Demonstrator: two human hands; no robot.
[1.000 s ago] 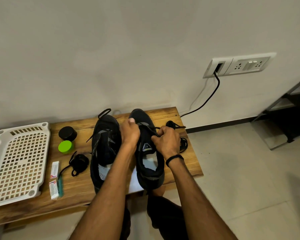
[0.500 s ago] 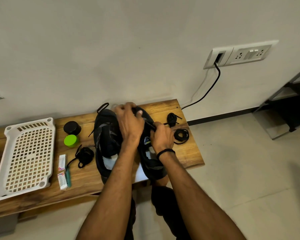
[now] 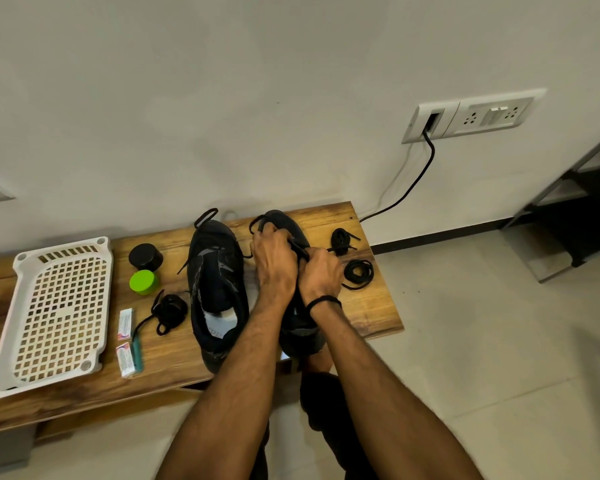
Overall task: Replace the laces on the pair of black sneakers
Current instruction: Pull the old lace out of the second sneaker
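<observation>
The left hand (image 3: 274, 263) and right hand (image 3: 321, 273) are curled close together over one black sneaker (image 3: 288, 221), each gripping its black lace (image 3: 300, 251). The second sneaker (image 3: 219, 282) lies just beside it. Both sit on a wooden bench (image 3: 174, 370) against a white wall, with three loose lace bundles (image 3: 169, 310), two small jars (image 3: 145, 257), two packets (image 3: 125, 323) and one white perforated tray (image 3: 63, 313).

Wooden bench (image 3: 326, 216) against the wall, carrying from my left:
- white perforated tray (image 3: 106, 299)
- black round jar (image 3: 145, 257), with a green round jar (image 3: 143, 282) just nearer me
- two small white packets (image 3: 125, 323), beside a teal stick (image 3: 137, 351)
- loose lace bundle (image 3: 168, 311)
- black sneaker (image 3: 219, 289), toe to the wall
- second sneaker (image 3: 284, 220) alongside; my left hand (image 3: 274, 261) and right hand (image 3: 321, 275) grip its lace (image 3: 257, 223)
- knotted lace bundle (image 3: 340, 240) and flat lace coil (image 3: 358, 273), near the right end
</observation>
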